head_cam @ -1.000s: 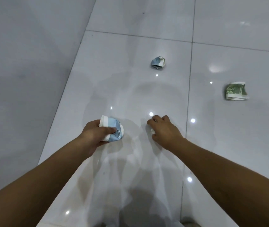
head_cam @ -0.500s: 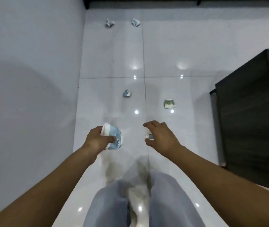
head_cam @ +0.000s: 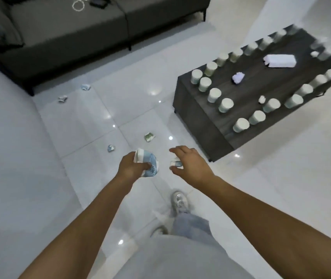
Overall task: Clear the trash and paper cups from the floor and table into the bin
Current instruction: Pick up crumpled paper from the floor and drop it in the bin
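I have my left hand [head_cam: 132, 168] clenched around a crushed blue-and-white paper cup [head_cam: 147, 165], and my right hand [head_cam: 188, 164] curled loosely over a smaller crumpled scrap [head_cam: 175, 162], pinched between thumb and fingers. Both are held up in front of me, above the white tiled floor [head_cam: 281, 188]. The bin is nowhere in view, so I have to find it before I can drop anything.

More litter lies on the floor: a green wad [head_cam: 149, 136] and a blue wad [head_cam: 111, 148] just ahead of my hands, and two more wads [head_cam: 62, 99] [head_cam: 86, 87] near the dark sofa [head_cam: 70, 37]. The low dark table [head_cam: 271, 93] to my right carries rows of upturned paper cups [head_cam: 226, 105] along its edges, plus a white tissue pack [head_cam: 280, 61] and a couple of small balled scraps [head_cam: 238, 77].

My worries from here: the right-hand grip looks light, so the scrap could slip out as I walk. With both hands full I cannot gather more without stacking, and squeezing extra wads in risks dropping what I hold. The tiles look glossy, so a hasty step near the table corner could mean a slip or a knock that topples the cup rows onto the floor
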